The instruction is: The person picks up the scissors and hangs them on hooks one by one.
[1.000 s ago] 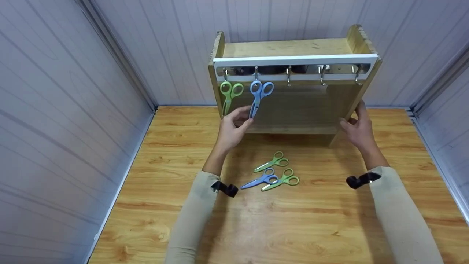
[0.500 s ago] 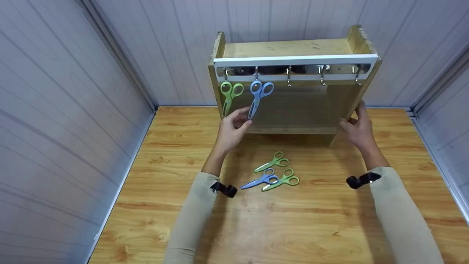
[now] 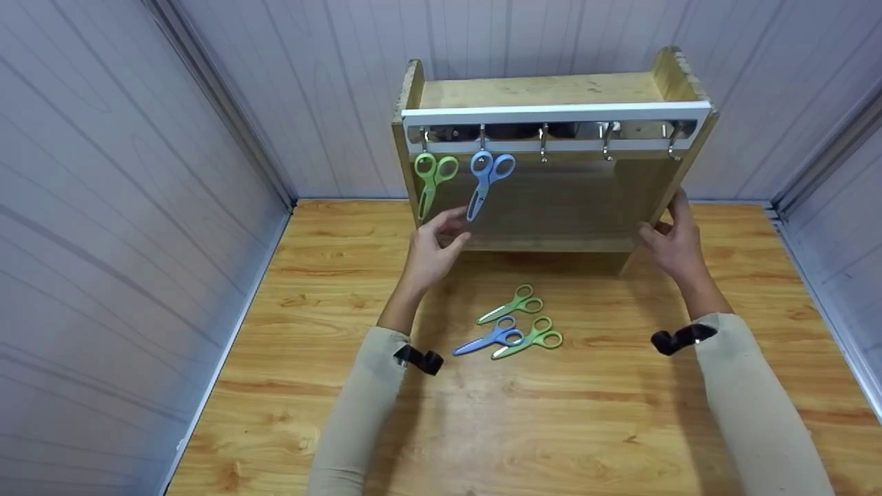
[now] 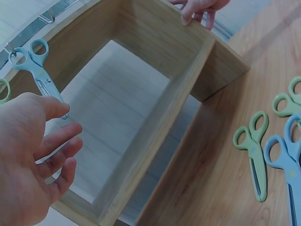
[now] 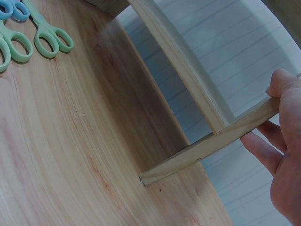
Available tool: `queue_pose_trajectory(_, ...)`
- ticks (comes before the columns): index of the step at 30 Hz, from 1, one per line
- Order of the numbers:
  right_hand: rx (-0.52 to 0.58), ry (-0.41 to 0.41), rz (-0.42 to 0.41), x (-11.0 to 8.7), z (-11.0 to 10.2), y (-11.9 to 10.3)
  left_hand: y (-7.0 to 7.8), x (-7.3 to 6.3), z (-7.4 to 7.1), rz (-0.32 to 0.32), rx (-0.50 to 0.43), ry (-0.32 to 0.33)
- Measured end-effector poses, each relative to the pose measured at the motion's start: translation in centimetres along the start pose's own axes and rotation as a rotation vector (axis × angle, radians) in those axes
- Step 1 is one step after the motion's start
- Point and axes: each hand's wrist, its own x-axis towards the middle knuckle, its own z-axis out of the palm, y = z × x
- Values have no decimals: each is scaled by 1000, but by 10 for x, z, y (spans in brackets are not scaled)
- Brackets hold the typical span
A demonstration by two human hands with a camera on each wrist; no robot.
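Note:
Blue scissors [image 3: 481, 184] hang by one finger loop from the second hook of a rail on a wooden shelf [image 3: 537, 89]. My left hand [image 3: 433, 251] is just below them, fingers spread and thumb apart from the blades; in the left wrist view the forefinger overlaps the blade tip. Green scissors [image 3: 428, 184] hang on the leftmost hook. My right hand [image 3: 675, 241] grips the edge of the shelf's right side panel [image 5: 235, 127], thumb on one face and fingers on the other.
Green scissors [image 3: 513, 308], blue scissors [image 3: 488, 340] and another green pair [image 3: 534, 342] lie close together on the wood-patterned surface [image 3: 551, 427] before the shelf. Three more hooks [image 3: 608, 141] line the rail to the right. Pale panel walls [image 3: 331, 89] stand behind and at both sides.
My left thumb and fingers have let go of the hanging blue scissors and drawn slightly down. The scissors swung a little and hang from the hook. My right hand has stayed put.

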Motion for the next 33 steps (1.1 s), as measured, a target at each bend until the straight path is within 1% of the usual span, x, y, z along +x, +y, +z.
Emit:
queue_pose_trajectory(7,-8,17,-15,1,0,0,-7,-3,-2,-9,-7,-15)
queue_pose_trajectory(12,-1,8,-2,0,1,0,-10,-7,-5,-13,-8,-21)
queue_pose_trajectory(15,4,6,2,-1,1,0,-12,-9,-6,-21,-11,-21)
queue_pose_trajectory(22,-29,18,-26,0,2,-1,-17,-13,-9,-26,-20,-9)
queue_pose_trajectory(28,-37,22,-19,1,1,0,-21,-17,-10,-42,2,-5)
queue_pose_trajectory(33,-39,25,-4,3,0,1,-22,-19,-11,-39,5,-8)
